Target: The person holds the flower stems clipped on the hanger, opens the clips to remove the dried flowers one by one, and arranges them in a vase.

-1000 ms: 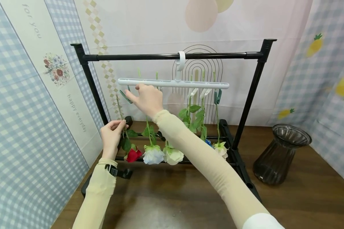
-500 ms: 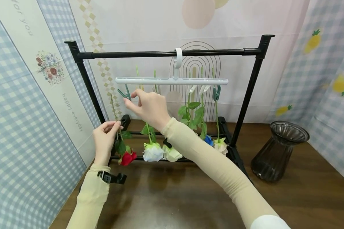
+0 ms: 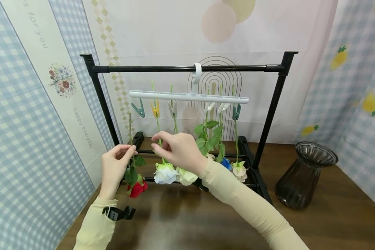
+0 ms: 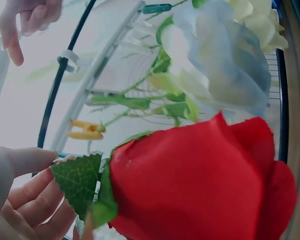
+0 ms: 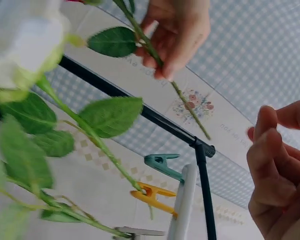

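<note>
1. Head view: left hand (image 3: 114, 168) pinches the red rose (image 3: 137, 188), bloom down, near the vacant teal clip (image 3: 139, 110); right hand (image 3: 182, 151) loosely curled, holding nothing.
2. Left wrist view: leaf (image 4: 79, 175) partly masks the pinch; firmness cannot be judged.
3. Right wrist view: bare stem end (image 5: 192, 112) protrudes; advisable to keep it free for clipping.

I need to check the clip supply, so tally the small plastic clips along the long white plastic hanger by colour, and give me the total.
Teal plastic clips: 2
Yellow plastic clip: 1
Grey plastic clip: 1
White plastic clips: 2
Total: 6
</note>
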Motion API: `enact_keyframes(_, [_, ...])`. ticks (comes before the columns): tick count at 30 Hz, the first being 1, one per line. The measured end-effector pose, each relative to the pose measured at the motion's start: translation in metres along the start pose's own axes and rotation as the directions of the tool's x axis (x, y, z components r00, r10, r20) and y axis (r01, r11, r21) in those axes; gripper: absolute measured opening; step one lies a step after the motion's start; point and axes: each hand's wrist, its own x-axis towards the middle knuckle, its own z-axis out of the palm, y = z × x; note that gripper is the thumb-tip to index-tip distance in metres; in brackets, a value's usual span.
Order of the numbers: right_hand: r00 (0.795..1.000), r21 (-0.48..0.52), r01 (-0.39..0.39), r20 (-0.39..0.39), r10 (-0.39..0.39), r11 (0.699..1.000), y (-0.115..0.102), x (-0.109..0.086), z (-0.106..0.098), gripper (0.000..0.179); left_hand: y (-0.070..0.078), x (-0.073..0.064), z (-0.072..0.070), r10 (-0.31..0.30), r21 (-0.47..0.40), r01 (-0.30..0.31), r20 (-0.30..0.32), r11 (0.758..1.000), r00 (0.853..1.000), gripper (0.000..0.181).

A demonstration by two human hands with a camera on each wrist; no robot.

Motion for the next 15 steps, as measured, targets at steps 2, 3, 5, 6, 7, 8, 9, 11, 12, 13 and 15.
enact_keyframes(2, [1.0, 0.054, 0.005, 0.012, -0.006, 0.999, 0.001, -0.01, 0.0, 0.019, 0.003, -0.002, 0.001, 0.026, 0.016, -0.026, 0.007, 1.0, 1.0, 0.018])
enact_keyframes(3, [1.0, 0.082, 0.004, 0.018, -0.005, 0.997, 0.002, -0.014, 0.0, 0.022, 0.004, -0.003, 0.002, 0.038, 0.026, -0.038, 0.011, 0.999, 0.999, 0.018])
enact_keyframes(5, [1.0, 0.112, 0.003, 0.027, -0.006, 0.994, 0.003, -0.022, 0.001, 0.027, 0.008, -0.004, 0.003, 0.059, 0.046, -0.06, 0.02, 0.997, 0.998, 0.016])
enact_keyframes(6, [1.0, 0.11, 0.006, 0.027, -0.009, 0.994, 0.004, -0.025, 0.0, 0.029, 0.01, -0.005, 0.004, 0.069, 0.05, -0.071, 0.028, 0.996, 0.997, 0.015])
enact_keyframes(7, [1.0, 0.104, 0.011, 0.026, -0.014, 0.995, 0.005, -0.028, 0.0, 0.031, 0.012, -0.005, 0.005, 0.078, 0.052, -0.08, 0.037, 0.995, 0.996, 0.014])
enact_keyframes(8, [0.999, 0.093, 0.019, 0.027, -0.022, 0.995, 0.005, -0.031, -0.001, 0.031, 0.014, -0.006, 0.006, 0.082, 0.051, -0.085, 0.051, 0.995, 0.995, 0.014])
enact_keyframes(9, [0.999, 0.079, 0.029, 0.027, -0.031, 0.996, 0.006, -0.034, -0.002, 0.032, 0.017, -0.008, 0.007, 0.09, 0.049, -0.093, 0.066, 0.994, 0.994, 0.014])
enact_keyframes(11, [0.998, 0.035, 0.058, 0.019, -0.059, 0.998, 0.007, -0.04, -0.004, 0.032, 0.022, -0.011, 0.009, 0.098, 0.041, -0.103, 0.104, 0.994, 0.99, 0.015])
enact_keyframes(12, [0.997, 0.007, 0.075, 0.013, -0.075, 0.997, 0.007, -0.044, -0.005, 0.031, 0.025, -0.013, 0.01, 0.102, 0.039, -0.108, 0.123, 0.993, 0.987, 0.015])
enact_keyframes(13, [0.996, -0.023, 0.093, 0.004, -0.093, 0.995, 0.008, -0.047, -0.006, 0.031, 0.027, -0.015, 0.012, 0.106, 0.04, -0.112, 0.141, 0.993, 0.984, 0.015])
enact_keyframes(15, [0.991, -0.092, 0.128, -0.019, -0.13, 0.988, 0.009, -0.053, -0.008, 0.03, 0.032, -0.019, 0.016, 0.115, 0.041, -0.124, 0.176, 0.991, 0.978, 0.015])
